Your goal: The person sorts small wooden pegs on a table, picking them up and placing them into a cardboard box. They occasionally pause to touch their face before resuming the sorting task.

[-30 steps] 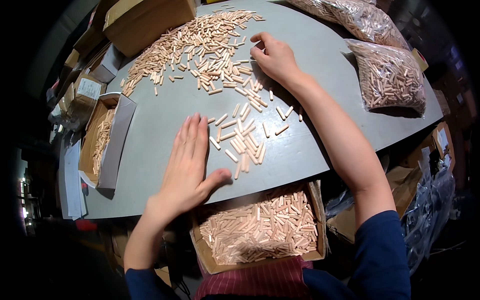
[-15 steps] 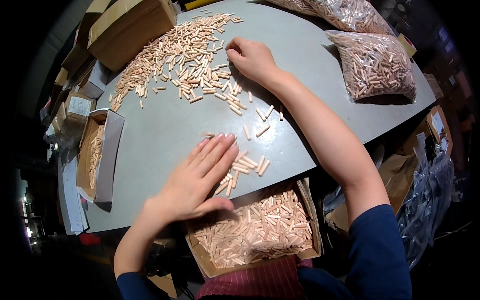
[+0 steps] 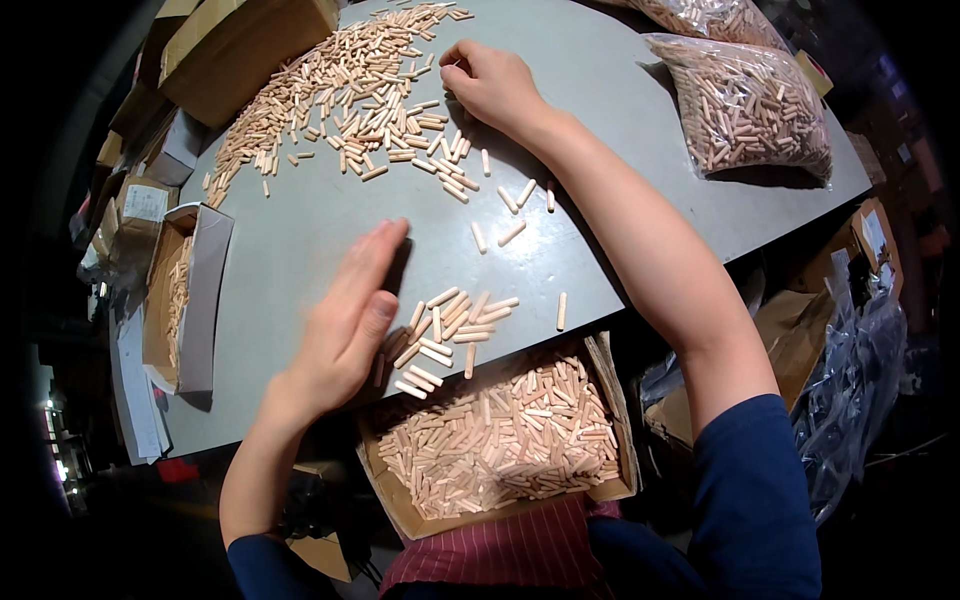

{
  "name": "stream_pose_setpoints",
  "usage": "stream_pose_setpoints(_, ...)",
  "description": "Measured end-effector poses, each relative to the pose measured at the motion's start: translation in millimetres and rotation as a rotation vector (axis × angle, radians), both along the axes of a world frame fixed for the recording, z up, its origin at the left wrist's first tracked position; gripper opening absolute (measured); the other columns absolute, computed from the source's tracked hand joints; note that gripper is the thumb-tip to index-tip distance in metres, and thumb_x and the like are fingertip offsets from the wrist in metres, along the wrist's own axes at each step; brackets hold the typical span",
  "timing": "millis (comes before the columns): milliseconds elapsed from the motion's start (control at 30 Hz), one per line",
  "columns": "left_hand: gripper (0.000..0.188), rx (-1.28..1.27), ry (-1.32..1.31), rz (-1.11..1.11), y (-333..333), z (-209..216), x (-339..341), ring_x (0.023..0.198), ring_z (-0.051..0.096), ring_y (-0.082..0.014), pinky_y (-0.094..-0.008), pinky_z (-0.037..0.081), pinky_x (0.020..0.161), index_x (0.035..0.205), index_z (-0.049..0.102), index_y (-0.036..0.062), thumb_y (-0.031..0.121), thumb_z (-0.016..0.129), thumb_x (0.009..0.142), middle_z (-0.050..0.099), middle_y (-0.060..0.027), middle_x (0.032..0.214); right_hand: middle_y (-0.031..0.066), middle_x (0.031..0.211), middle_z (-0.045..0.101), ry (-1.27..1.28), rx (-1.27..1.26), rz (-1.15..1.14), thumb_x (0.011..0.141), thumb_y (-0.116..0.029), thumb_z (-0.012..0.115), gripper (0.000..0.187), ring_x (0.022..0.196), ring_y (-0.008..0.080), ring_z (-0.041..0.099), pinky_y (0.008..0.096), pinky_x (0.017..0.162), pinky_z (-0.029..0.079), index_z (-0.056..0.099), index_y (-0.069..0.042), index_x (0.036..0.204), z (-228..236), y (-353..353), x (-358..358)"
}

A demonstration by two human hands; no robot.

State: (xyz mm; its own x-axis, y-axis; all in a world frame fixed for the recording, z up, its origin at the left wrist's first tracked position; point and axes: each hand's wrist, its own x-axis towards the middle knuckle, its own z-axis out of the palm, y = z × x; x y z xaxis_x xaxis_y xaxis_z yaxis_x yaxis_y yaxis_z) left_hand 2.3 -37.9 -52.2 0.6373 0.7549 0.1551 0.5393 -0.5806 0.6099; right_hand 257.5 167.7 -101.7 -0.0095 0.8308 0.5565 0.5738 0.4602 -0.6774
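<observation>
My left hand (image 3: 345,320) is open, its straight fingers held together and the palm turned toward a small group of wooden dowels (image 3: 455,320) at the table's near edge. Its fingers are slightly blurred. My right hand (image 3: 492,88) rests farther back with curled fingers, beside the large dowel pile (image 3: 340,90); whatever it may hold is hidden. A few single dowels (image 3: 512,233) lie between the two hands. Below the table edge, close to my body, an open cardboard box (image 3: 618,420) is filled with more dowels.
Clear plastic bags of dowels (image 3: 755,110) sit at the back right of the grey table (image 3: 300,240). A narrow carton (image 3: 212,300) with some dowels stands at the left edge. Behind it is a larger cardboard box (image 3: 245,60). Cartons and plastic wrap (image 3: 850,390) are at the right.
My left hand has swung left off the near dowels and turned onto its edge. Those dowels now lie more exposed and spread out. My right hand stays curled by the pile; the view has shifted slightly.
</observation>
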Motion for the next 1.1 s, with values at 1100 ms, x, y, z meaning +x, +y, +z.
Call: stream_pose_setpoints(1100, 0.072, 0.523, 0.369, -0.277, 34.3, -10.9, 115.7, 0.158, 0.020, -0.0348, -0.0600, -0.001, 0.127, 0.156, 0.038, -0.0004, 0.048, 0.048, 0.104, 0.039, -0.0158, 0.163, 0.0177, 0.095, 0.073, 1.039, -0.272, 0.017, 0.094, -0.011, 0.060, 0.023, 0.054, 0.0178, 0.063, 0.0308, 0.057, 0.055, 0.067, 0.006, 0.108, 23.4, 8.4, 54.0)
